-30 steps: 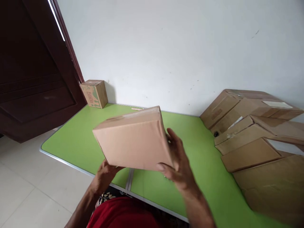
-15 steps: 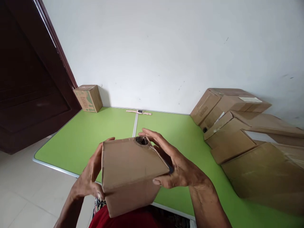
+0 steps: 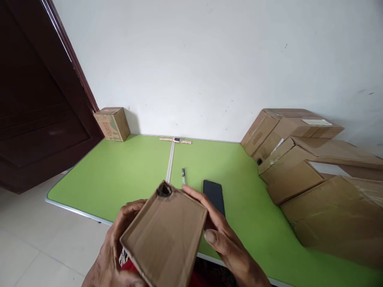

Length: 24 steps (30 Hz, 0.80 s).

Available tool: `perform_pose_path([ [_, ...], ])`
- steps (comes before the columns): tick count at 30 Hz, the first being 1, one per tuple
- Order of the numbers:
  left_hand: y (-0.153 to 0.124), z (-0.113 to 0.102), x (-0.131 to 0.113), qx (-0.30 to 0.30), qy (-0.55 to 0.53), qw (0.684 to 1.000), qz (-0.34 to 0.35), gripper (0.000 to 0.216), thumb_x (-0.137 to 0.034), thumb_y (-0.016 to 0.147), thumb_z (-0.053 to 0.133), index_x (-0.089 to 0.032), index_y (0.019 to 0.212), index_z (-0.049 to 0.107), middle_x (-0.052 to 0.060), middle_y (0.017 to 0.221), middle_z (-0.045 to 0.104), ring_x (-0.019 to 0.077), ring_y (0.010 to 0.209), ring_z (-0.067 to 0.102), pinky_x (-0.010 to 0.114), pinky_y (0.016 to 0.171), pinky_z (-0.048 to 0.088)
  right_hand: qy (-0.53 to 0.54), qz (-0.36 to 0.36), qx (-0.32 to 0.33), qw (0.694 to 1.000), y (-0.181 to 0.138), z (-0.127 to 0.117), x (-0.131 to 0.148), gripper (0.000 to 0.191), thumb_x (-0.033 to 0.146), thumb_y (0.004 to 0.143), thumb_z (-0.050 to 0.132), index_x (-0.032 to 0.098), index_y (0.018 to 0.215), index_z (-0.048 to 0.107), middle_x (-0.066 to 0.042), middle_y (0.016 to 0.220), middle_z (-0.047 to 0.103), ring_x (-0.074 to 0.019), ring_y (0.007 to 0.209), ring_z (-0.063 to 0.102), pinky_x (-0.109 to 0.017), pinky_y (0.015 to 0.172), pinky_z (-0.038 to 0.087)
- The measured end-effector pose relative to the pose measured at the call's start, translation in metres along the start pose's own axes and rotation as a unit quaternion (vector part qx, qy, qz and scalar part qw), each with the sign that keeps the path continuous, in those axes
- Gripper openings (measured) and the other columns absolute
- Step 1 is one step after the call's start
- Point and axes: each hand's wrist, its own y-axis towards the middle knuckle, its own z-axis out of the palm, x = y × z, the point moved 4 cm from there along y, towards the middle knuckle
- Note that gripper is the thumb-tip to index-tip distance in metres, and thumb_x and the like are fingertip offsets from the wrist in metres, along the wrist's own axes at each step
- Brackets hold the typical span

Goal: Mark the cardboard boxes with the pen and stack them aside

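Between my two hands is a brown cardboard box (image 3: 167, 235), tilted, above the near edge of the table. A dark-rimmed hole shows in the corner of its face farthest from me. My left hand (image 3: 109, 249) grips its left side, the thumb low at the near edge. My right hand (image 3: 224, 235) is closed along the right side, with the index finger reaching over the far edge. Just beyond the right fingers lies a dark smartphone (image 3: 213, 195). Past the box is a small slim grey and black object (image 3: 183, 175), partly hidden.
Several cardboard boxes (image 3: 299, 167) are piled on the right of the green table (image 3: 134, 167). A small printed box (image 3: 112, 124) stands at the back left. Against the wall lies a watch with a pink strap (image 3: 176, 140). A dark door (image 3: 38, 99) is at left.
The box has been turned and brought lower and nearer, its holed corner now pointing away from me. The smartphone and the slim object have come into view behind it.
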Motion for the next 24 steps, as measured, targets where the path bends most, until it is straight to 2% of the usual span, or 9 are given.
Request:
perform_pose_path([
  [2,-0.008,0.004,-0.001,0.038,-0.047,0.997,-0.054,0.101,-0.083,0.068,0.079,-0.033,0.151,0.051,0.015,0.16,0.047,0.0523,0.144,0.046,0.057,0.109,0.05,-0.027,0.036,-0.056,0.997,-0.02,0.008,-0.002,0.073,0.069,0.091,0.063,0.033,0.154,0.052,-0.011,0.161,0.054,-0.0393,0.15,0.047,-0.053,0.116,0.047],
  [5,-0.011,0.013,-0.01,0.069,-0.083,0.991,-0.077,0.097,-0.079,0.073,0.076,-0.033,0.154,0.052,0.013,0.165,0.042,0.0541,0.15,0.037,0.059,0.114,0.045,-0.03,0.035,-0.116,0.992,-0.041,0.019,0.005,0.06,0.06,0.093,0.065,0.033,0.147,0.058,-0.01,0.152,0.062,-0.0372,0.139,0.059,-0.045,0.107,0.055],
  [8,-0.005,0.023,-0.02,0.094,-0.065,0.992,-0.048,0.086,-0.071,0.08,0.072,-0.031,0.155,0.054,0.013,0.163,0.046,0.0528,0.149,0.039,0.06,0.117,0.042,-0.06,-0.008,-0.173,0.983,-0.048,0.021,0.017,0.051,0.058,0.092,0.066,0.032,0.136,0.066,-0.009,0.143,0.069,-0.0359,0.131,0.064,-0.039,0.102,0.058],
  [11,0.004,0.03,-0.024,0.081,-0.006,0.997,0.013,0.072,-0.059,0.089,0.068,-0.031,0.154,0.057,0.014,0.157,0.053,0.05,0.145,0.045,0.06,0.116,0.042,-0.11,-0.041,-0.218,0.969,-0.046,0.017,0.026,0.043,0.056,0.093,0.065,0.029,0.126,0.071,-0.01,0.131,0.074,-0.0344,0.122,0.068,-0.039,0.099,0.057],
  [15,0.005,0.036,-0.021,0.093,0.009,0.995,0.045,0.065,-0.054,0.092,0.064,-0.03,0.152,0.06,0.015,0.15,0.06,0.0483,0.139,0.053,0.061,0.112,0.045,-0.136,-0.048,-0.197,0.97,-0.045,0.01,0.031,0.034,0.054,0.095,0.062,0.026,0.111,0.073,-0.008,0.109,0.077,-0.0283,0.097,0.073,-0.033,0.082,0.058],
  [19,-0.003,0.026,-0.026,0.132,0.003,0.991,0.016,0.057,-0.053,0.095,0.063,-0.03,0.147,0.065,0.016,0.146,0.063,0.0465,0.136,0.055,0.061,0.111,0.045,-0.188,-0.02,-0.117,0.975,-0.043,0.01,0.045,0.03,0.053,0.098,0.06,0.025,0.097,0.072,-0.005,0.091,0.072,-0.0235,0.084,0.07,-0.03,0.074,0.055],
  [21,-0.002,0.022,-0.036,0.141,0.028,0.99,-0.001,0.053,-0.05,0.097,0.063,-0.031,0.146,0.065,0.015,0.144,0.065,0.0433,0.134,0.057,0.057,0.111,0.046,-0.228,-0.017,-0.084,0.97,-0.039,0.014,0.056,0.027,0.05,0.1,0.06,0.025,0.095,0.07,-0.004,0.091,0.073,-0.0225,0.086,0.071,-0.029,0.075,0.055],
  [24,0.01,0.025,-0.052,0.128,0.117,0.985,-0.022,0.039,-0.04,0.099,0.067,-0.032,0.137,0.07,0.01,0.13,0.072,0.0347,0.121,0.066,0.044,0.103,0.051,-0.316,-0.049,-0.088,0.943,-0.032,0.023,0.069,0.021,0.042,0.1,0.06,0.026,0.088,0.066,-0.002,0.085,0.071,-0.0195,0.079,0.07,-0.027,0.069,0.054],
])
